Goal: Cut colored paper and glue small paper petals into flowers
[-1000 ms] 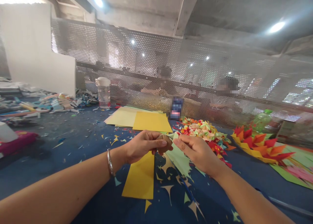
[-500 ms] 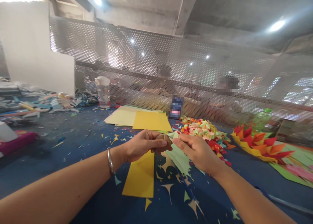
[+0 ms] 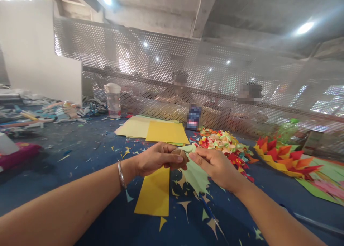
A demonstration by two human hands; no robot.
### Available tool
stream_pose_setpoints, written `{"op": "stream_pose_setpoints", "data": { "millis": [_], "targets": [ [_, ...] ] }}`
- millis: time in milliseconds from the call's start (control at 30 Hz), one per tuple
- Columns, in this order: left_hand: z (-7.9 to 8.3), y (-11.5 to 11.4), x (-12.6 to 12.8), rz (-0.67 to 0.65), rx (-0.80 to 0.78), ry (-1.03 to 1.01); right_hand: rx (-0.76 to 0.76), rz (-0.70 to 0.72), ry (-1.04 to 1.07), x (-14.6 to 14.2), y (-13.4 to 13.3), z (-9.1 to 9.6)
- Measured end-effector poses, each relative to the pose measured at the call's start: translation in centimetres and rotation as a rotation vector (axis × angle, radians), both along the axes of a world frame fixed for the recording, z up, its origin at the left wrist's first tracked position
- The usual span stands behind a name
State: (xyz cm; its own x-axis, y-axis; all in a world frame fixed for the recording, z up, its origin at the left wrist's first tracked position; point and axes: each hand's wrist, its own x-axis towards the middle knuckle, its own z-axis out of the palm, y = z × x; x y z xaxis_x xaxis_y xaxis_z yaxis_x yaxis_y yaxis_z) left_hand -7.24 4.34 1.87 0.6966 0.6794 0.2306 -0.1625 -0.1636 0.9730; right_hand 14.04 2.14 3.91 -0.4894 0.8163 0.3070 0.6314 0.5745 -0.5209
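My left hand [image 3: 161,158], a silver bangle on its wrist, has its fingers curled closed over the middle of the table. Just right of it, my right hand [image 3: 213,165] has thumb and forefinger pinched together, the tips almost meeting the left fingers. Whatever small piece sits between them is too hidden to name. Pale green paper [image 3: 198,176] with a jagged cut edge shows beneath and between the hands. Below my left hand is a yellow paper strip [image 3: 153,197]. A slim blue tool [image 3: 209,209] with a shiny end lies among star-shaped paper offcuts [image 3: 185,207].
Stacked cream and yellow sheets [image 3: 166,131] lie beyond my hands. A phone [image 3: 194,117] leans by a perforated screen [image 3: 150,59], with people behind it. Folded paper pieces [image 3: 223,142] and a red-orange-yellow paper form [image 3: 287,160] are at right, a white-lidded bottle [image 3: 113,100] at left.
My right thumb and forefinger have shifted slightly left, nearer my left fingers. Both hands otherwise stay in place, and the papers and objects on the table look the same.
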Motion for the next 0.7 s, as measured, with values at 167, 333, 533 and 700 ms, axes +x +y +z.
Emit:
{"op": "stream_pose_setpoints", "data": {
  "millis": [167,333,533,700],
  "targets": [
    [0.09,0.10,-0.06,-0.037,-0.004,0.019,0.007,0.022,-0.017,-0.06,0.07,0.05],
    [-0.06,0.25,-0.08,-0.040,0.004,0.015,0.015,0.008,-0.034,0.05,0.22,-0.09],
    [-0.28,0.35,-0.03,-0.034,-0.015,0.020,0.024,0.004,-0.026,-0.03,0.08,-0.06],
    [-0.20,0.31,-0.03,-0.028,-0.028,0.035,0.019,0.005,-0.019,-0.10,0.10,-0.10]
  ]
}}
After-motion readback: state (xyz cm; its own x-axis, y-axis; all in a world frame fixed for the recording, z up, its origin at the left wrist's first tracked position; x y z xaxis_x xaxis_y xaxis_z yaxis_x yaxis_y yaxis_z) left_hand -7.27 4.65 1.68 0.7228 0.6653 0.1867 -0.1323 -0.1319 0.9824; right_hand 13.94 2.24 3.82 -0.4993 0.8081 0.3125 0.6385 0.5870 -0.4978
